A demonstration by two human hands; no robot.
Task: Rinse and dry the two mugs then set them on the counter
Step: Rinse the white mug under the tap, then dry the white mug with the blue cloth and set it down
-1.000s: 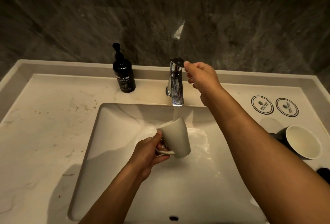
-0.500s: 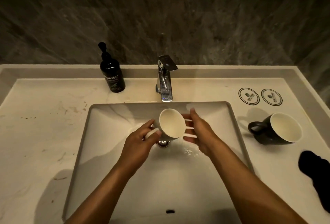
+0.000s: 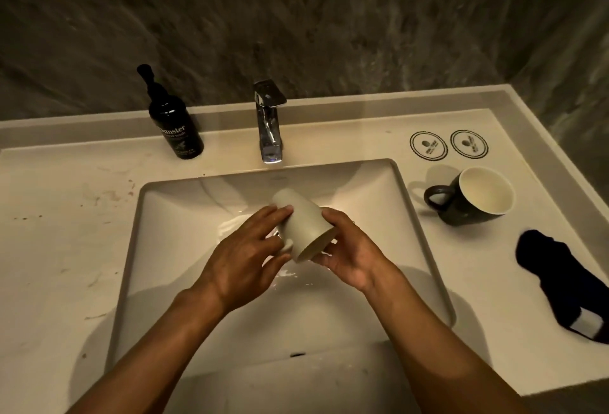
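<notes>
A pale grey mug [image 3: 301,220] is held over the sink basin [image 3: 184,216], tipped with its base toward the tap and its mouth toward me. My left hand [image 3: 245,258] grips it by the handle side, fingers across its wall. My right hand [image 3: 349,253] cups the rim end from the right. A black mug [image 3: 471,197] with a cream inside lies tilted on the counter right of the basin, its handle pointing left. A dark cloth [image 3: 565,285] lies on the counter nearer to me, at the right edge.
The chrome tap [image 3: 270,123] stands behind the basin with no water running. A black soap pump bottle [image 3: 174,123] is left of it. Two round printed coasters [image 3: 448,145] lie at the back right. The dark stone wall rises behind the counter.
My right hand left the tap lever and came down onto the mug. The water stopped. The mug turned from mouth-up to tipped with its mouth toward me.
</notes>
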